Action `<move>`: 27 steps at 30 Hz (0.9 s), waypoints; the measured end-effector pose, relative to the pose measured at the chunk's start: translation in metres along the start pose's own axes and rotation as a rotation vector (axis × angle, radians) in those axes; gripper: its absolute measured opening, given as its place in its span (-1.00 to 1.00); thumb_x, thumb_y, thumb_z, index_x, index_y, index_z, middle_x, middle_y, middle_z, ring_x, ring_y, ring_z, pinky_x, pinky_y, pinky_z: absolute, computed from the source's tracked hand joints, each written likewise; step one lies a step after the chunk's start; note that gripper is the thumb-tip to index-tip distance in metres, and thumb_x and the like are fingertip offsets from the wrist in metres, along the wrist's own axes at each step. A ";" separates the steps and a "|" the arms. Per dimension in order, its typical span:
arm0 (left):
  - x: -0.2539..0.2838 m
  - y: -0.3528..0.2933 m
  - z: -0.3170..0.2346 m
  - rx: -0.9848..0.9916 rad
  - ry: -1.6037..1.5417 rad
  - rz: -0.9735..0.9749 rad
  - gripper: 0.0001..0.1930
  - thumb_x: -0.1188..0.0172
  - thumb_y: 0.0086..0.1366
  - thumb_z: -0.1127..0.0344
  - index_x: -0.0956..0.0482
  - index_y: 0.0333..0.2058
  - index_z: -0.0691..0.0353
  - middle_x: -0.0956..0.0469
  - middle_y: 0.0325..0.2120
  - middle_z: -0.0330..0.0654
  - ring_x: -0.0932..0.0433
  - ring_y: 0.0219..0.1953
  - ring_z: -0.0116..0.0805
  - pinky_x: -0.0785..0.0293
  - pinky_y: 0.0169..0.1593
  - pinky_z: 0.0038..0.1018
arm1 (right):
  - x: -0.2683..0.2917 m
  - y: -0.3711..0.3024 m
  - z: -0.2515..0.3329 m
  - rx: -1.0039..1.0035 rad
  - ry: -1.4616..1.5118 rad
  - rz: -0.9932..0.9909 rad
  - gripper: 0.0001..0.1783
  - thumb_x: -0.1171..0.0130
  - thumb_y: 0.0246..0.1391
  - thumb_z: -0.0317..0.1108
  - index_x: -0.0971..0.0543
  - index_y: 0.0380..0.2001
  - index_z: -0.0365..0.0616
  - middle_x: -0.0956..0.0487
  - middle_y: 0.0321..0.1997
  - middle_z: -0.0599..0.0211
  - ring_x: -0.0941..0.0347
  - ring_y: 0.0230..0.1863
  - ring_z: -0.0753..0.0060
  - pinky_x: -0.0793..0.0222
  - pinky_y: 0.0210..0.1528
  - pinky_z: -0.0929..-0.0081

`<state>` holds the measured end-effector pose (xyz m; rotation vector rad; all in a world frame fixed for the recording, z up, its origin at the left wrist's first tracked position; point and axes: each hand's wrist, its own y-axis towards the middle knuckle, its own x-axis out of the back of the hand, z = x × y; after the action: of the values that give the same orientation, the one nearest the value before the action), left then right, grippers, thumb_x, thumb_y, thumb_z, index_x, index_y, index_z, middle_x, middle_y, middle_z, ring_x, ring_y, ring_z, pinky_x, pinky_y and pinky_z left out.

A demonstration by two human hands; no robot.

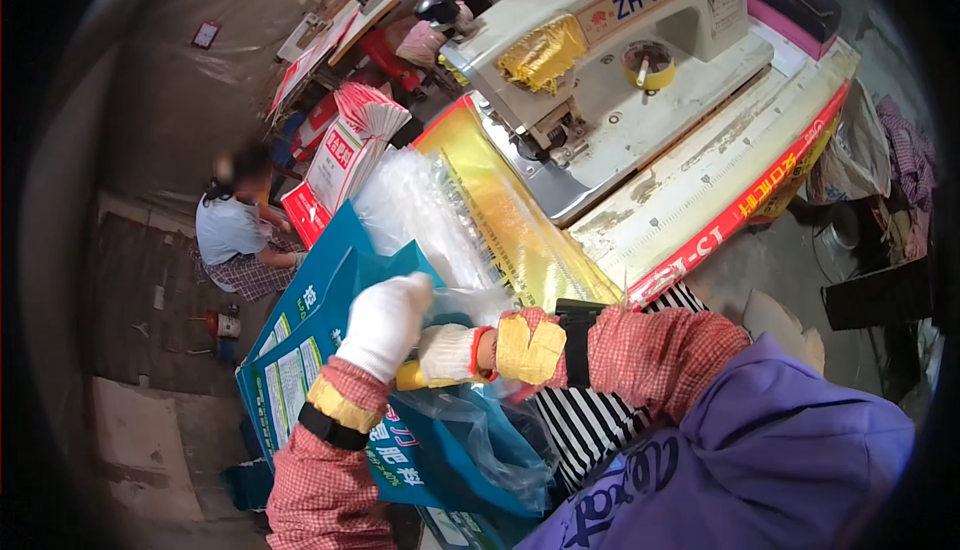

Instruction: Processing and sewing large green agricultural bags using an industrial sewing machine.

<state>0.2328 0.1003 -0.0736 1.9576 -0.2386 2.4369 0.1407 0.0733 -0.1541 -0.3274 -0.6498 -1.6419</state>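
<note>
Purple cloth (790,440) with dark lettering lies closest, right of your hands. Your left hand (385,322) is curled into a fist, its contents hidden; whether your right hand (450,353), just beside it, is closed you cannot tell. Beneath both, the teal bag (410,455) stretches from beyond-left toward you, white characters nearer your left.

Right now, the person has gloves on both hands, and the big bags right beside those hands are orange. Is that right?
Not quite: the big bags right beside the hands are blue-green, not orange. The head view shows it. The rest is right: the left hand and the right hand both have gloves on.
</note>
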 end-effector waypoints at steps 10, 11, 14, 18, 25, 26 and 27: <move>0.037 0.028 0.040 0.364 0.677 -0.094 -0.91 -0.08 0.01 0.39 -0.57 -0.59 0.13 -0.56 -0.57 -0.11 -0.60 -0.47 -0.19 -0.49 -0.48 -0.37 | 0.017 0.007 -0.021 -0.317 0.370 -0.068 -0.22 0.22 0.05 0.28 -0.27 0.10 -0.17 -0.50 -0.17 -0.11 -0.45 -0.10 0.03 -0.34 -0.09 0.28; 0.042 0.043 0.038 0.401 0.756 -0.106 -0.86 -0.06 0.01 0.38 -0.56 -0.65 0.11 -0.54 -0.60 -0.16 -0.58 -0.51 -0.19 -0.49 -0.44 -0.35 | 0.012 0.008 -0.022 -0.361 0.431 0.046 -0.26 0.20 0.06 0.25 -0.23 0.13 -0.10 -0.53 -0.24 -0.04 -0.46 -0.13 0.05 -0.34 -0.14 0.27; 0.070 0.088 0.048 0.155 0.981 -0.355 -0.90 -0.07 0.00 0.36 -0.51 -0.48 0.18 -0.50 -0.58 -0.18 -0.53 -0.56 -0.17 -0.48 -0.33 -0.28 | -0.055 0.003 -0.018 -0.211 0.411 0.079 -0.45 0.13 0.04 0.15 -0.46 -0.24 -0.15 -0.55 -0.46 0.05 -0.48 -0.40 0.07 -0.38 -0.33 0.28; 0.131 0.151 0.030 -0.172 1.097 -0.609 -0.81 -0.03 0.05 0.37 -0.41 -0.33 0.25 -0.51 -0.46 -0.07 -0.53 -0.55 -0.07 -0.48 -0.36 -0.22 | -0.191 -0.018 -0.016 1.272 1.706 0.336 -0.61 -0.05 -0.15 0.12 -0.55 -0.71 0.07 -0.50 -0.67 0.35 -0.41 -0.66 0.22 -0.34 -0.49 0.22; 0.096 0.210 -0.003 0.301 0.747 -0.169 -0.77 0.09 0.19 0.35 -0.52 -0.25 0.15 -0.55 -0.38 -0.07 -0.60 -0.38 -0.07 -0.53 -0.40 -0.21 | -0.196 -0.090 -0.087 3.082 2.098 -0.222 -0.75 -0.06 -0.08 -0.01 -0.55 -0.53 0.10 -0.51 -0.48 0.38 -0.43 -0.49 0.34 -0.36 -0.40 0.26; 0.096 0.211 -0.003 0.293 0.764 -0.157 -0.78 0.10 0.19 0.35 -0.52 -0.26 0.13 -0.56 -0.37 -0.08 -0.60 -0.37 -0.10 -0.53 -0.40 -0.22 | -0.158 -0.087 -0.095 3.280 2.042 -0.376 -0.76 -0.05 -0.05 -0.04 -0.55 -0.48 0.08 -0.52 -0.44 0.36 -0.44 -0.44 0.34 -0.37 -0.39 0.27; 0.092 0.210 0.000 0.287 0.779 -0.142 -0.78 0.11 0.20 0.34 -0.52 -0.27 0.10 -0.56 -0.36 -0.10 -0.60 -0.36 -0.13 -0.53 -0.40 -0.23 | -0.120 -0.098 -0.073 3.472 1.960 -0.555 -0.76 -0.04 -0.02 -0.06 -0.56 -0.43 0.06 -0.53 -0.39 0.35 -0.46 -0.40 0.35 -0.38 -0.37 0.29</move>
<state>0.1915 -0.1159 -0.0077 0.8860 0.2610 3.0059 0.0785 0.1340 -0.3007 -2.6205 0.5255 -1.1278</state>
